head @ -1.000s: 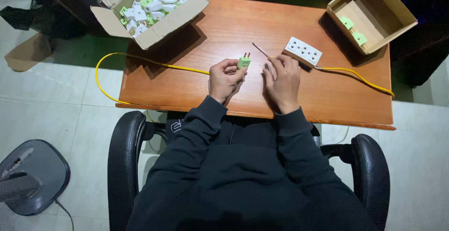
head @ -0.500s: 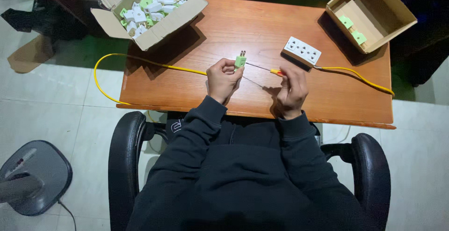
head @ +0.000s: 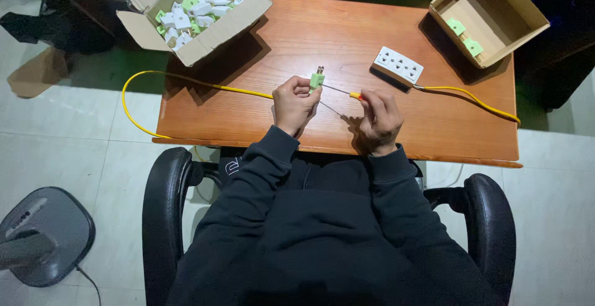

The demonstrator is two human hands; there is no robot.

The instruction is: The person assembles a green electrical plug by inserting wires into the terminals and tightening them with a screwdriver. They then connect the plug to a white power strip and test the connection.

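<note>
Our left hand (head: 294, 103) has its fingers clamped on a small green plastic plug adapter (head: 317, 80) above the wooden bench (head: 310, 27); our right hand (head: 379, 119) has its fingers closed around a thin orange-handled screwdriver (head: 347, 93), its tip touching the adapter, near a white power strip (head: 398, 65).

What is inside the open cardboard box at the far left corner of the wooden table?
The open cardboard box holds a loose pile of white and green plug adapters. The pile and the flaps cover its bottom.
</note>
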